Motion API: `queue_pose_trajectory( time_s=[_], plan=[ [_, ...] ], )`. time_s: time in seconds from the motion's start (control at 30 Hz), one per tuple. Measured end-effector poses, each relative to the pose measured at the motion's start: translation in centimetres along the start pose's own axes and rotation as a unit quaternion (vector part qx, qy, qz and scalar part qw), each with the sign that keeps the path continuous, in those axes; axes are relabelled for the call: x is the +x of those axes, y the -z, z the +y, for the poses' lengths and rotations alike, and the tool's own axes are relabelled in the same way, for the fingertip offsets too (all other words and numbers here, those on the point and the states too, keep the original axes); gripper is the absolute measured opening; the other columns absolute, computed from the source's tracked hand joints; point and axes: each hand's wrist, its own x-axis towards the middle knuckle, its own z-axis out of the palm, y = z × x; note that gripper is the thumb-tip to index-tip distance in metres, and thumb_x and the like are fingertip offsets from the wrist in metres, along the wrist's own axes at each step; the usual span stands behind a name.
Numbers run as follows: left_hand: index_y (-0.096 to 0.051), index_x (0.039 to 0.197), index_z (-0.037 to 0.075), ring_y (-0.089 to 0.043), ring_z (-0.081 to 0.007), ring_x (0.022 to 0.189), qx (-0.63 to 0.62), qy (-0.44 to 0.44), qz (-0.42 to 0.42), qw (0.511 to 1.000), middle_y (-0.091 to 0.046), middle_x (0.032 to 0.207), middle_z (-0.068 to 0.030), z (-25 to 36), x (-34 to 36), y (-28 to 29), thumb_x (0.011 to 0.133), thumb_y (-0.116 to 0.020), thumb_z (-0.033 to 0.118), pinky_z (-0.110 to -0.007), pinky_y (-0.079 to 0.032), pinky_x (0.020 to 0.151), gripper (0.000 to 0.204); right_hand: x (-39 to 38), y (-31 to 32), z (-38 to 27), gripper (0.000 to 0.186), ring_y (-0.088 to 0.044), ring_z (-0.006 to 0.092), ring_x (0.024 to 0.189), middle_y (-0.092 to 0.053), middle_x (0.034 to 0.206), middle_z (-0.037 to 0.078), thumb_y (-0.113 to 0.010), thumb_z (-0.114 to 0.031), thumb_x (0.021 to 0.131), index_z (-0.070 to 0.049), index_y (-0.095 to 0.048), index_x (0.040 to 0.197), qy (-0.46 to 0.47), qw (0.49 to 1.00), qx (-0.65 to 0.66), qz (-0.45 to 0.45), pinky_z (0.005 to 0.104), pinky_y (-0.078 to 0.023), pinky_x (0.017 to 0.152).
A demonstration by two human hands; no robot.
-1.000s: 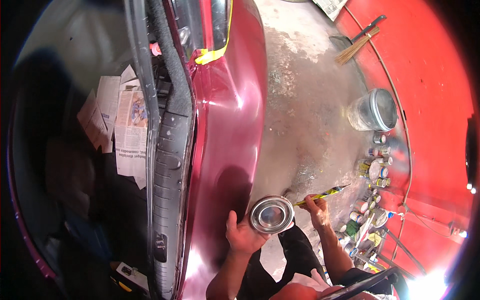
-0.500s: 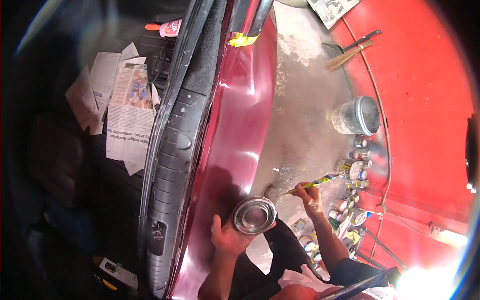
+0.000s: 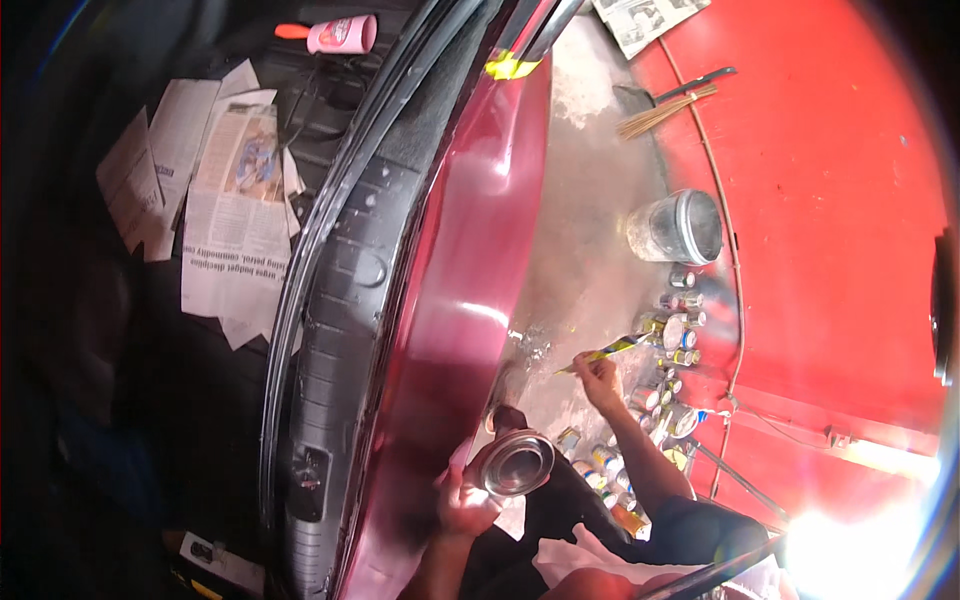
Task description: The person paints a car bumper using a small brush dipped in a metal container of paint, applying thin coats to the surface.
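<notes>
"Why is the left hand (image 3: pixel 468 512) by the tin (image 3: pixel 518 463)?"

"For support, I'd judge: its fingers (image 3: pixel 455 488) cup the tin from beside and beneath (mostly hidden there)."

"And the right hand (image 3: pixel 601 384)?"

"Its fingers pinch the yellow stick (image 3: pixel 622 347) near one end; most juts rightward from them, likely for reach."

- Left grip (image 3: pixel 468 508): a bare hand, with an uncovered left forearm (image 3: pixel 440 562) below it.
- Right grip (image 3: pixel 600 385): also a bare hand; the right forearm (image 3: pixel 650 452) is uncovered up to the sleeve.
- Right sleeve (image 3: pixel 705 530): dark, nearly black, ending around the elbow.
- Trousers (image 3: pixel 562 505): plain black.
- Folded fabric (image 3: pixel 590 555) at the front: pale pinkish white; shirt or loose cloth, cannot tell.
</notes>
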Motion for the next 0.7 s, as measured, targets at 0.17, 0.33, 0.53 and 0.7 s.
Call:
queue_pose_trajectory(
  time_s=[0.17,0.33,0.53,0.7],
  plan=[
    [-0.035,0.155,0.001,-0.033,-0.0432,0.148,-0.017,-0.026,-0.004,1.0,-0.037,0.159,-0.0234,1.2,0.5,-1.1,0.094,-0.047,0.071,-0.074,-0.02,0.117,0.094,-1.1,-1.8,-2.4,0.029,-0.066,0.011,0.078,-0.073,0.085,0.006,-0.066,-0.026,0.102,0.003,-0.069,0.104,-0.038,0.998,0.035,-0.031,0.0278,-0.053,0.072],
    [-0.036,0.155,0.004,-0.032,-0.0511,0.146,0.043,-0.007,0.025,0.999,-0.037,0.158,-0.0246,1.7,1.6,-2.2,0.091,-0.049,0.076,-0.08,-0.018,0.113,0.098,-1.5,-0.3,-6.0,0.034,-0.07,0.0138,0.083,-0.076,0.09,0.011,-0.065,-0.031,0.1,0.001,-0.072,0.106,-0.034,0.994,0.098,-0.015,0.0314,-0.053,0.076],
    [-0.033,0.159,0.015,-0.03,-0.0504,0.147,-0.017,-0.014,0.002,1.0,-0.035,0.161,-0.0198,0.3,4.5,-4.3,0.093,-0.044,0.076,-0.082,-0.014,0.113,0.09,-2.1,4.9,-10.1,0.03,-0.068,0.0126,0.082,-0.074,0.089,0.008,-0.065,-0.027,0.102,0.003,-0.07,0.106,0.016,0.994,0.108,0.029,0.0303,-0.054,0.076],
    [-0.027,0.158,-0.003,-0.031,-0.0444,0.149,-0.136,-0.032,-0.109,0.984,-0.029,0.163,-0.0245,-1.9,10.0,-5.7,0.097,-0.037,0.074,-0.074,-0.019,0.118,0.098,0.5,10.1,-11.9,0.027,-0.06,0.0094,0.068,-0.066,0.071,0.003,-0.067,-0.022,0.096,0.0,-0.075,0.081,0.049,0.976,0.165,0.131,0.0326,-0.047,0.062]
  ],
)
